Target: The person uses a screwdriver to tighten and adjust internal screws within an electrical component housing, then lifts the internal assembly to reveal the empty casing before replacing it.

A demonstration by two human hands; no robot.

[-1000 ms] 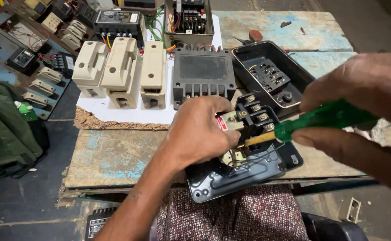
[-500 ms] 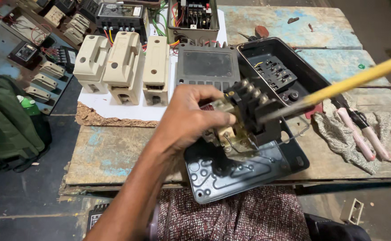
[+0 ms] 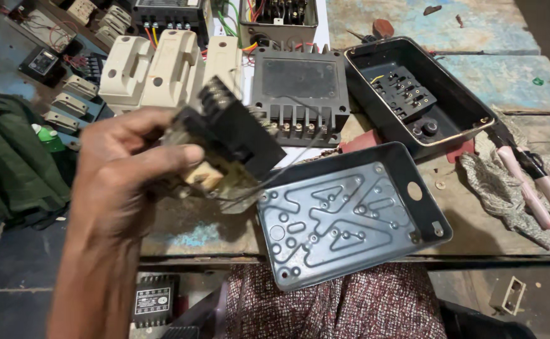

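Above the wooden counter (image 3: 476,220), left hand (image 3: 124,182) w/ fingers (image 3: 168,154) curled tight round a blurry black switch block w/ thin wires (image 3: 234,135). Right hand not seen. Wires may snag the grey metal tray (image 3: 350,213); block could slip & drop.

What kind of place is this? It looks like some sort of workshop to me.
Probably an electrical repair workshop. A worn wooden bench is crowded with opened switch boxes, cream switch units and pliers, and the left hand holds a black switch part lifted out of a metal tray.
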